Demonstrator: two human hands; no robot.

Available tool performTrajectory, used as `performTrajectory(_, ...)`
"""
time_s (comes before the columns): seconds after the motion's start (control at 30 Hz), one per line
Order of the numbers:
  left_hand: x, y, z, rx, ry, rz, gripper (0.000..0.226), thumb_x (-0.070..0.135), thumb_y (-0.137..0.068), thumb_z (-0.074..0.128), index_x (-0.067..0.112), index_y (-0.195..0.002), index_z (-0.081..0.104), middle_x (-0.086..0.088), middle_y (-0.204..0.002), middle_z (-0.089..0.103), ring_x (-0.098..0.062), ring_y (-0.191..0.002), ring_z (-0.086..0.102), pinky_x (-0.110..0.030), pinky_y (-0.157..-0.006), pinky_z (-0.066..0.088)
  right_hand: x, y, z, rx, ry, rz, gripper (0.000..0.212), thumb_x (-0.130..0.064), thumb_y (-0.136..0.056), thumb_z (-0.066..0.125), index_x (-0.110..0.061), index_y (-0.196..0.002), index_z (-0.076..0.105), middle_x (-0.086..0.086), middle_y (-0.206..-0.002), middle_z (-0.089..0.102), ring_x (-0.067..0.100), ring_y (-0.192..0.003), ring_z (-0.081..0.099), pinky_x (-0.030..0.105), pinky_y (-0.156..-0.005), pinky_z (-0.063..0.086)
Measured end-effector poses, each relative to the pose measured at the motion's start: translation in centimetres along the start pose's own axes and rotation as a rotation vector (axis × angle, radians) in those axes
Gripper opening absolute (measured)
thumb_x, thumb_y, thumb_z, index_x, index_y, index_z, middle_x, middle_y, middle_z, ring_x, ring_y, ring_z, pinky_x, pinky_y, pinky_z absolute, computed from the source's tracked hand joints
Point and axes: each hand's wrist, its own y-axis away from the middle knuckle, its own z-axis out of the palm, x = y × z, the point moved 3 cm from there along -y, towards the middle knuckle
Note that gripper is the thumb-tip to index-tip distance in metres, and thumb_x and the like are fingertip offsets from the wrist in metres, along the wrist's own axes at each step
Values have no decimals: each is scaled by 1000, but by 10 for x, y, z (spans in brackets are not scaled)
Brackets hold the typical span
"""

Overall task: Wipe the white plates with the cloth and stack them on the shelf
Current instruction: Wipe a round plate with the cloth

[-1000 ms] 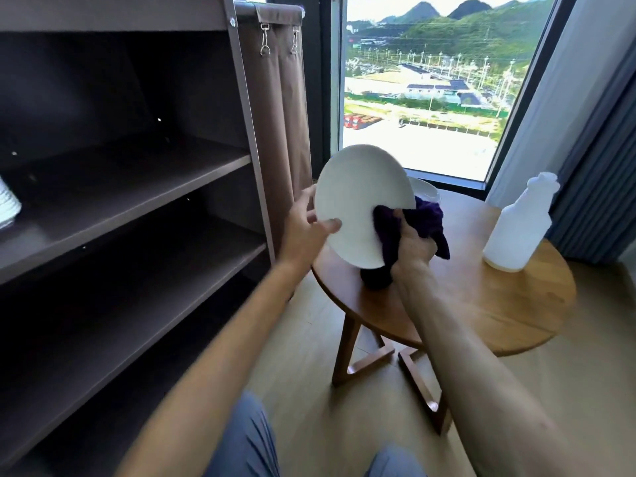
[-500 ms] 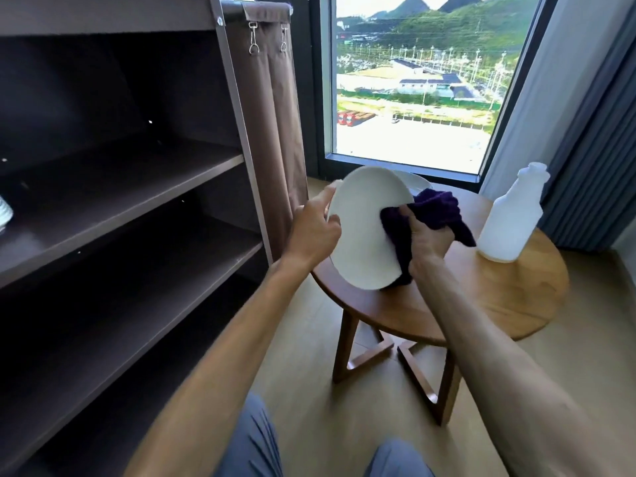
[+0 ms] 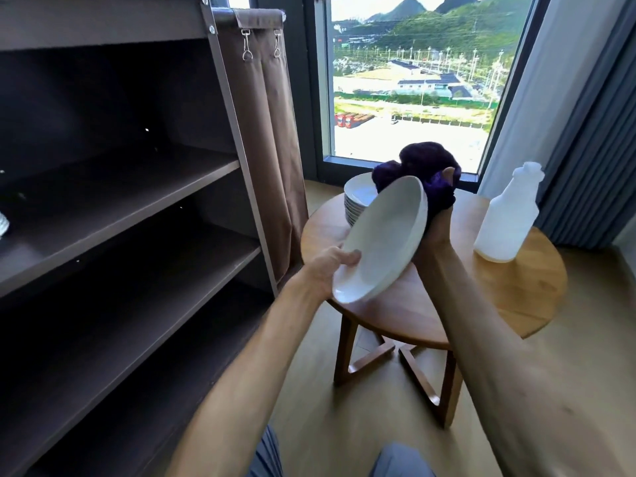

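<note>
A white plate (image 3: 382,241) is tilted in the air over the round wooden table (image 3: 516,297). My left hand (image 3: 327,270) grips its lower left rim, thumb on the inner face. My right hand (image 3: 438,222) is behind the plate's upper right edge and holds a bunched dark purple cloth (image 3: 426,170) against its back. A stack of several white plates (image 3: 358,197) stands at the table's far left, partly hidden by the held plate and cloth. The dark brown shelf unit (image 3: 137,187) fills the left.
A white plastic bottle (image 3: 507,215) stands on the table's right side. A brown fabric curtain (image 3: 272,132) hangs at the shelf unit's right end. Something white (image 3: 2,222) sits at the far left of a shelf. A window and grey drapes lie behind the table.
The plate has been turned so its inner face shows. My right hand with the cloth has gone from the plate's front to behind its upper edge. The stack of plates has come into sight.
</note>
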Motion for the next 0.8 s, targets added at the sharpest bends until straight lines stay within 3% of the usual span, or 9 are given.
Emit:
performTrajectory(0.07, -5, 3, 11, -51, -28, -68, 37, 0, -102, 44, 13, -135, 53, -11, -104, 60, -28, -88, 61, -34, -60, 61, 2, 1, -3, 40, -10, 12, 55, -54, -91, 37, -19, -81, 79, 5, -76, 70, 19, -72, 68, 27, -68, 57)
performTrajectory(0.13, -5, 2, 13, -40, -48, -102, 41, 4, -102, 43, 4, -142, 49, -13, -102, 59, -26, -85, 59, -28, -54, 57, 1, -5, -10, 61, -6, 8, 51, -54, -90, 41, -19, -81, 77, 4, -74, 68, 17, -70, 66, 27, -65, 57)
performTrajectory(0.2, -5, 0, 8, 59, -119, -81, 38, 8, -104, 42, -7, -138, 51, -15, -100, 59, -25, -86, 58, -29, -61, 55, 0, -8, -15, 37, -2, 23, 47, -51, -93, 41, -15, -87, 70, 5, -73, 64, 18, -69, 63, 27, -66, 54)
performTrajectory(0.3, 1, -5, -5, 191, -223, 45, 21, 13, -106, 43, 7, -101, 62, -13, -97, 63, -17, -79, 58, -23, -60, 52, -3, -15, -21, 85, 228, 11, 27, -35, -104, 42, -13, -95, 56, -1, -71, 66, 13, -67, 63, 28, -69, 49)
performTrajectory(0.4, 35, 4, -10, 187, -218, 241, 41, 31, -106, 46, 18, -75, 71, -3, -75, 68, -13, -66, 63, -33, -68, 47, -10, -17, -24, 104, 325, -57, 38, -38, -83, 73, -5, -100, 62, 10, -86, 61, 17, -73, 58, 30, -69, 49)
performTrajectory(0.5, 68, 28, 12, 48, -488, 444, 61, 69, -92, 47, 16, -100, 76, -6, -98, 77, -21, -91, 73, -36, -80, 53, -15, -19, -26, 182, 452, -40, 32, -30, -81, 80, -6, -101, 70, 7, -84, 69, 17, -74, 66, 33, -73, 55)
performTrajectory(0.63, 80, 33, 43, 222, -1241, 742, 47, 50, -76, 83, 18, -109, 73, 2, -100, 68, -18, -97, 66, -31, -78, 52, -5, -23, -13, 139, 542, -54, 42, -37, -68, 86, -10, -99, 76, 12, -94, 76, 27, -89, 72, 41, -87, 59)
performTrajectory(0.7, 78, 29, 47, 316, -1335, 724, 47, 50, -75, 84, 14, -103, 75, -4, -96, 68, -22, -92, 64, -34, -77, 54, -2, -22, -8, 124, 594, -51, 39, -40, -68, 85, -14, -96, 76, 8, -93, 76, 25, -90, 73, 40, -87, 59)
performTrajectory(0.8, 83, 24, 38, 229, -1278, 692, 46, 53, -72, 79, 11, -90, 78, -7, -86, 73, -23, -83, 69, -42, -72, 58, -11, -19, -4, 12, 629, -51, 31, -37, -79, 76, -14, -99, 73, 2, -88, 75, 18, -85, 71, 34, -81, 57)
